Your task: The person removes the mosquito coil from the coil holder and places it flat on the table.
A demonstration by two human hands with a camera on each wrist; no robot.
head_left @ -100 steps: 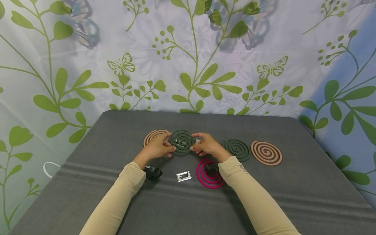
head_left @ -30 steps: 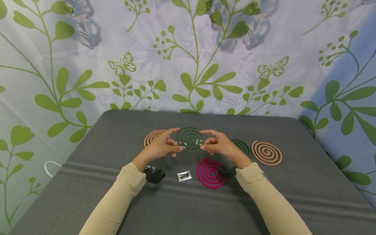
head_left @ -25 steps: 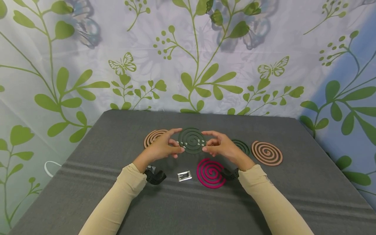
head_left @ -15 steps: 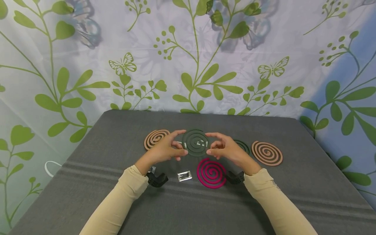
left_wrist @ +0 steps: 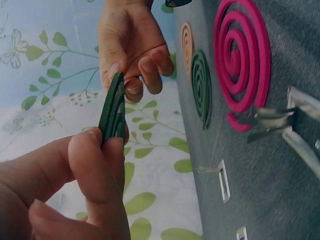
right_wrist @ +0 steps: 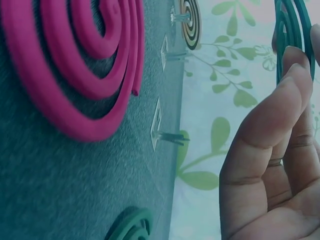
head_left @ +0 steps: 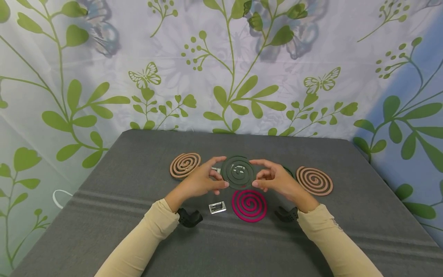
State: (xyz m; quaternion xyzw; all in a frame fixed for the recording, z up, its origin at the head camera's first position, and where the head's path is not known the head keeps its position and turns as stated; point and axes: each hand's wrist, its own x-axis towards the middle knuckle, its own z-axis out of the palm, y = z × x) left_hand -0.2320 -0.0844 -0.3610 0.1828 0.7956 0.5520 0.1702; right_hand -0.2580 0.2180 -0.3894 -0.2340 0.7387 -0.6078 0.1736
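Note:
A dark green mosquito coil [head_left: 238,177] is held raised over the table, between both hands. My left hand [head_left: 204,179] pinches its left edge between thumb and fingers, and my right hand [head_left: 277,179] grips the opposite edge. From the left wrist view the held coil [left_wrist: 111,112] appears nearly edge-on, apart from the tabletop. Small metal stands show through and beside it, one stand [head_left: 217,170] near my left fingers. Just in front lies a pink coil [head_left: 249,206], flat on the cloth.
A tan coil [head_left: 185,164] lies at the left, another tan coil [head_left: 314,181] at the right. Partly behind my right hand is a second green coil [left_wrist: 201,90]. Nearer the front sits a metal stand [head_left: 217,207] with upright prongs. Grey cloth [head_left: 221,246] covers the table.
Both hands have carried the green coil to the right and somewhat nearer, from beside the left tan coil to just behind the pink one. It looks larger, closer to the head camera.

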